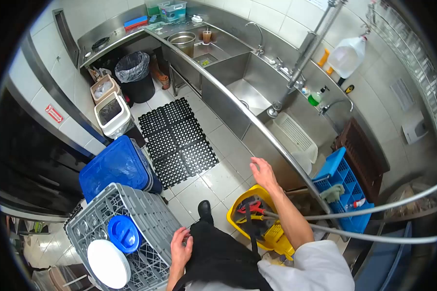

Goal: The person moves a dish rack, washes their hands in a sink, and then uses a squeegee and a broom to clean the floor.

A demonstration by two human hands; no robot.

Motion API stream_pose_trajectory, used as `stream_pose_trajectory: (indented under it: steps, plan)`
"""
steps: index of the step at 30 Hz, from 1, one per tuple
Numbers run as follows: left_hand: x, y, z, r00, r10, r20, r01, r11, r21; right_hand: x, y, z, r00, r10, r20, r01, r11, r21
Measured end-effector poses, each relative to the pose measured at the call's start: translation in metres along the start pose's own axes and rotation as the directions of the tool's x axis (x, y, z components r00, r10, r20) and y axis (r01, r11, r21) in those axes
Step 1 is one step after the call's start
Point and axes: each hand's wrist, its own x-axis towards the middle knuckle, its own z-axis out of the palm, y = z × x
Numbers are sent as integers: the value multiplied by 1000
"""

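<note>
My right hand (264, 174) is held out beside the front rail of the steel sink (250, 97), fingers loosely spread and holding nothing. Below that forearm stands a yellow mop bucket (235, 213) with red and yellow handles and dark cloth-like stuff inside. My left hand (181, 246) hangs by my thigh, its fingers apart and slightly bent, with nothing in them. Closest to it is a tall grey dish rack (150, 218). On that rack lie a stack of white plates (108, 264) and a blue lid-like piece (125, 234).
A black rubber mat (177, 140) covers part of the tiled floor. Beside it stand a blue lidded bin (114, 167), a white bin (112, 114) and a black bin (140, 87). A blue crate (342, 189) leans at the right. A steel pot (182, 43) sits on the counter.
</note>
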Motion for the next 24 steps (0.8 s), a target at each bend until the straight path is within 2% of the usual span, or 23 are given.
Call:
stream_pose_trajectory:
  steps: [2,3,5,7,8,10,12,14,15,17,18,19,20,21,23,24]
  plan:
    - [49,-13,7,1000,6,-9,-6,1000,23,55,-4,-4,997,-80,-8,79,995,-64]
    - [63,-25,8,1000,-9,-1,9,998,65,71,-4,-5,995,-95,-2,95,995,-31]
    - [105,-49,14,991,-105,-81,102,994,-43,122,-2,-15,992,-124,-6,124,992,-19]
    - [143,-61,6,971,-234,-55,233,972,-15,178,7,-17,986,-28,-162,46,993,107]
    - [160,-71,2,973,-227,-47,227,974,-6,213,6,-24,984,20,-179,3,992,128]
    - [190,-94,-2,920,-384,-73,391,909,142,290,24,-27,982,27,-189,8,984,181]
    - [216,-112,-2,908,-412,-75,417,878,234,369,33,-32,982,131,-138,-103,975,195]
    - [233,-136,-3,897,-426,-114,437,824,361,459,73,-24,953,261,-154,-228,953,201]
    - [238,-154,-4,901,-412,-138,431,805,408,507,97,-20,936,273,-222,-261,962,83]
    - [246,-176,-5,769,-634,-82,634,741,223,592,141,-27,908,288,-304,-331,938,-98]
    - [253,-158,-2,662,-749,-41,744,648,164,633,156,-32,900,294,-321,-357,920,-159]
    - [261,-137,1,536,-844,2,838,533,120,671,178,-34,888,152,-435,-261,944,-203]
    - [268,-120,8,461,-887,32,882,462,90,700,202,-30,850,8,-527,-171,950,-262]
    - [275,-103,15,427,-903,54,900,430,74,717,213,-30,865,35,-501,-184,951,-250]
    - [295,-74,28,399,-912,96,913,405,53,752,210,-38,905,-51,-422,-98,941,-325]
    - [310,-60,33,390,-914,115,916,397,52,769,233,-9,942,-36,-334,-87,934,-346]
